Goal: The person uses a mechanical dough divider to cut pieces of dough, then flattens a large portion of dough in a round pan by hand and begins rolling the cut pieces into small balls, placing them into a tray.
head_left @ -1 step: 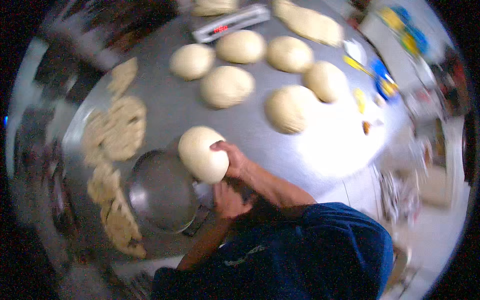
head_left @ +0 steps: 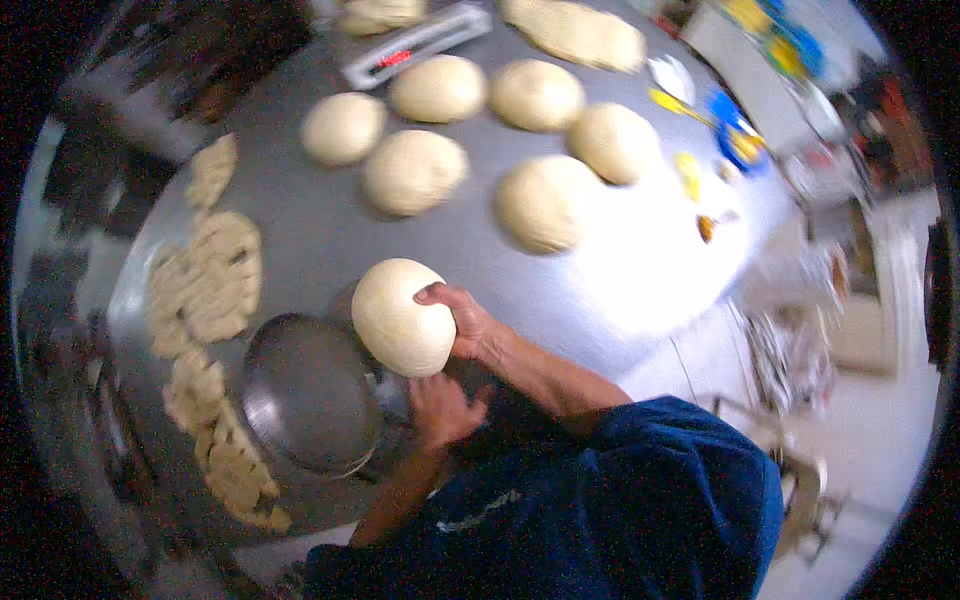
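A smooth, pale dough ball (head_left: 403,318) is in my right hand (head_left: 462,322), whose thumb presses on its upper side while the other fingers are partly hidden behind it. Just below the ball is my left hand (head_left: 442,408), fingers stretched toward its lower edge and thumb apart. Whether those fingertips touch the dough I cannot tell. To the left of both hands, a round metal bowl (head_left: 312,395) sits on the steel table (head_left: 310,225).
Several dough balls (head_left: 415,172) lie farther back, near a scale (head_left: 415,45) with a red display. A flat dough slab (head_left: 575,35) is at the far edge. Irregular dough pieces (head_left: 225,275) line the left side. A blue container (head_left: 740,140) and yellow utensil (head_left: 680,105) stand right.
The view has shifted, so the table and its dough balls appear farther left. The held ball is slightly farther from the bowl. My left hand shows more clearly below it.
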The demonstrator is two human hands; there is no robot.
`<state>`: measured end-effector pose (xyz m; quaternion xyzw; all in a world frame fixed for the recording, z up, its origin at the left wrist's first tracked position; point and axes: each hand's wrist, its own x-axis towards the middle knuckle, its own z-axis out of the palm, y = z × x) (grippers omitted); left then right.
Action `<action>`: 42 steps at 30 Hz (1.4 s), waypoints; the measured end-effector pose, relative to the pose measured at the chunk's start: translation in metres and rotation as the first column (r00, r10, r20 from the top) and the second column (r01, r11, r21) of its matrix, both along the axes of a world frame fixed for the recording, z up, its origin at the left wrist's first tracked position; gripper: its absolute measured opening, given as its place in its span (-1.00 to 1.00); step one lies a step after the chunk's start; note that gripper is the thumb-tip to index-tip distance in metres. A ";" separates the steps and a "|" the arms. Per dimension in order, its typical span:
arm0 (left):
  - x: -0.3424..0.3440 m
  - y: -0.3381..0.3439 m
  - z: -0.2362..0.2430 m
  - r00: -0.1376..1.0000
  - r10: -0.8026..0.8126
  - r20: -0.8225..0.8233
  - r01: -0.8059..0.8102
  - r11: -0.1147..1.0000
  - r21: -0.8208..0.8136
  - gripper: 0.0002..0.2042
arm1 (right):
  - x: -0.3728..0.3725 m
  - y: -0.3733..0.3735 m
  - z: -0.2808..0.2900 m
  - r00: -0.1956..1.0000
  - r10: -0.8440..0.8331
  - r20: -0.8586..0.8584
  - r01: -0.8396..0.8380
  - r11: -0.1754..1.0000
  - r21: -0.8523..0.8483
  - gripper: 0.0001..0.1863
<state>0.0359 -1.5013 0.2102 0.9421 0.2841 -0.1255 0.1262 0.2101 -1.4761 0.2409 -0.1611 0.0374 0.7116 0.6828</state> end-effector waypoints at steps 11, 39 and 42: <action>0.005 -0.005 0.012 0.912 -0.188 0.363 0.120 0.972 0.202 -0.12 | 0.135 -0.235 0.106 -0.654 0.698 0.291 0.747 0.657 0.101 -0.38; 0.150 0.031 0.130 0.746 -0.347 0.568 0.133 0.914 0.382 0.00 | 0.032 -0.084 0.089 -0.943 0.061 0.328 -0.017 0.973 -0.229 -0.05; 0.098 -0.021 0.014 0.848 -0.423 0.319 0.404 0.906 0.127 0.07 | -0.002 -0.122 0.036 -0.904 0.078 0.421 -0.082 0.934 -0.349 -0.06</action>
